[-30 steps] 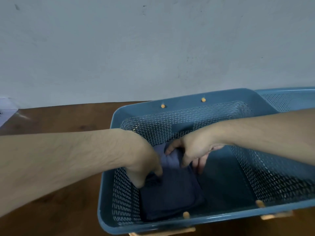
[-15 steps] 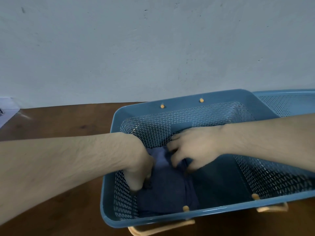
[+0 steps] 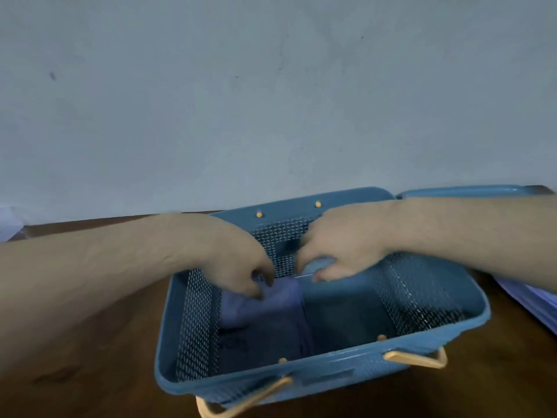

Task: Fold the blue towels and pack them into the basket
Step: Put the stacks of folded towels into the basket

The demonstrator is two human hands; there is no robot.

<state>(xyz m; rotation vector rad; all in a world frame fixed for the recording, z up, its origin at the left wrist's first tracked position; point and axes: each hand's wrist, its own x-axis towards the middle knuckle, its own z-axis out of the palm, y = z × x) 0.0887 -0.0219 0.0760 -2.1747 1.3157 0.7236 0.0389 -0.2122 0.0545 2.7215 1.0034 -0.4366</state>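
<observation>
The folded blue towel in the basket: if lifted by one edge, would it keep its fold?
Probably not: the folded blue towel shows soft creases and sags against the basket wall, so it looks floppy. It seems light and unlikely to slide.

Home: laundry basket (image 3: 331, 377), plain wall (image 3: 271, 101)

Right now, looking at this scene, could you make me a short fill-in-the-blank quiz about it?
1. The folded blue towel lies in the ____ half of the blue basket.
2. The basket stands on a ____ table.
3. The basket's handles are coloured ____.

Missing words: left; wooden; orange
</observation>
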